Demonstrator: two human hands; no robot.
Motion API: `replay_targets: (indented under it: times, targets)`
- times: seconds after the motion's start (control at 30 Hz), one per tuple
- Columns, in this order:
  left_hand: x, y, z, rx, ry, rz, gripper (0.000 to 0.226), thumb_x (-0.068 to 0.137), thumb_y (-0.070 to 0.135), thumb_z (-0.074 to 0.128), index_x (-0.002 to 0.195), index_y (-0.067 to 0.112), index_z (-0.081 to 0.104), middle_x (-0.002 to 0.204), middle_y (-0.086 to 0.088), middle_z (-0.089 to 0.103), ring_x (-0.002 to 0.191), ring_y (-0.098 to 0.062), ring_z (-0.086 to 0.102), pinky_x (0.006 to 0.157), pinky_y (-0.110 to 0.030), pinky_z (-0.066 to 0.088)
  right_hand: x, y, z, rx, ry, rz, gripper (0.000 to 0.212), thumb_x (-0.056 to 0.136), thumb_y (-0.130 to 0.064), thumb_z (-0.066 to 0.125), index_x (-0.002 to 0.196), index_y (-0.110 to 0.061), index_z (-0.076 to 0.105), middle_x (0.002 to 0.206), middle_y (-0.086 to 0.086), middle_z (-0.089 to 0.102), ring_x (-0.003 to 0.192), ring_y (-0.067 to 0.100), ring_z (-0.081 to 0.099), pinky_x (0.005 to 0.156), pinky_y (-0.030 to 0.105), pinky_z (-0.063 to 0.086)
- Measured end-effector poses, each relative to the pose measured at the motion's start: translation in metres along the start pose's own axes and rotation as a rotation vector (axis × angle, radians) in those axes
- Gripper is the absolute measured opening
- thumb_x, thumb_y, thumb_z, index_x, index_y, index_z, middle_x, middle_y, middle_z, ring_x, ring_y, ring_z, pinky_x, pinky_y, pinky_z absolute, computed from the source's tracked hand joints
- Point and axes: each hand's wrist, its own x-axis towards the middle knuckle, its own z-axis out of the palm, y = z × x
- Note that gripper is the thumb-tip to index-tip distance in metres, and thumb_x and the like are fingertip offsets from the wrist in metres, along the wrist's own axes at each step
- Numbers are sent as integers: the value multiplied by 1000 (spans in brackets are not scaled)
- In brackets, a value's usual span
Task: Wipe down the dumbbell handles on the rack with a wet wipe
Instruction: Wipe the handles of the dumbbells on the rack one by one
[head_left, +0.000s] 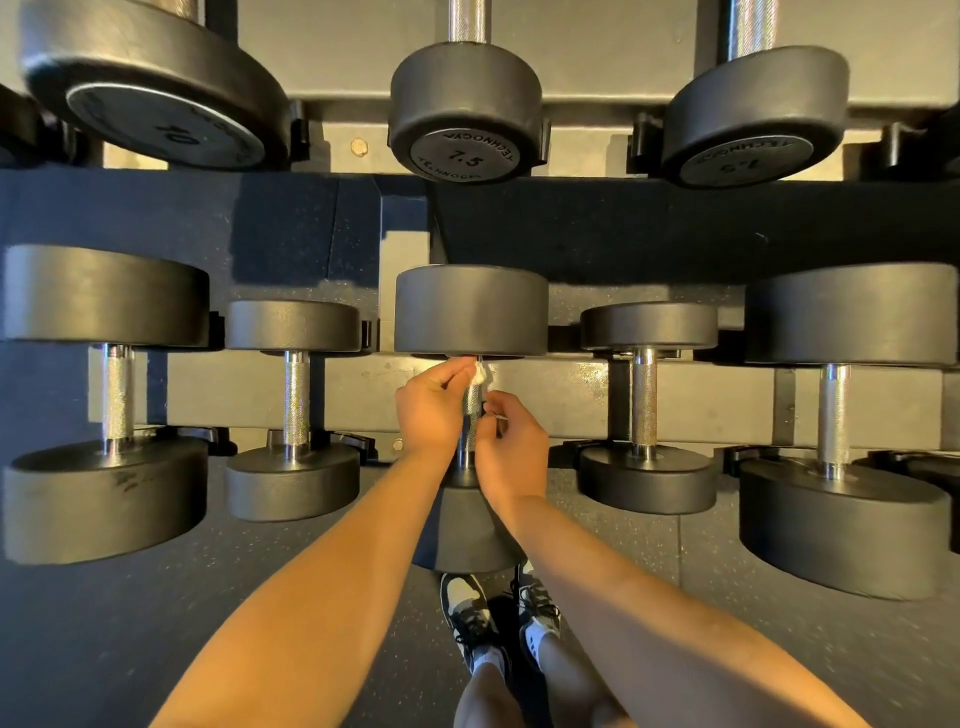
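Two black-and-white sneakers stand on the speckled dark floor.

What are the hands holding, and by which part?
The left hand pinches a white wet wipe against the far end of the handle of the middle dumbbell. The right hand grips the handle's middle.

One head-worn view looks steeply down, close over the rack.

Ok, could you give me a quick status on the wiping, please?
Left hand pinches wipe atop middle handle. Right hand seemingly pinches its other end, lower. Nothing blocking.
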Motion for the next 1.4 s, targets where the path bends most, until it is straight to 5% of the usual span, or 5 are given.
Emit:
replay_targets:
  times: [0.47,0.7,0.87,1.17,1.4]
  targets:
    - [2,2,-2,-21,30,-63,18,97,16,66,110,15,79,102,6,76,96,-3,68,94,-20,53,0,0,0,-40,0,-9,27,100,-13,51,123,-22,64,110,-7,66,98,8,62,92,26,53]
    - [-16,-16,-13,94,-157,-86,16,94,13,71,107,15,80,105,2,77,99,-8,70,98,-29,54,0,2,-2,-17,-5,-7,23,102,-14,48,114,-20,66,104,-3,67,94,11,63,86,31,55]
    - [-35,-20,-23,281,-281,-156,12,94,18,71,100,20,82,98,8,77,81,6,62,73,-2,46,-4,5,-11,-99,-99,0,29,99,-10,49,124,-12,65,115,5,67,104,17,62,87,23,48]
    - [-47,-4,-30,368,-299,-233,13,90,7,71,90,17,81,97,1,77,95,-11,68,94,-28,53,-20,6,-28,-291,-253,49,30,101,-10,44,121,-14,66,117,5,68,96,11,56,78,17,38]
    - [-67,1,-32,209,-246,-122,14,100,20,62,113,20,66,105,-3,70,97,-19,64,84,-32,51,-23,-9,-36,-197,-223,-56,17,98,-8,56,107,-16,67,93,-4,64,88,12,60,79,25,51]
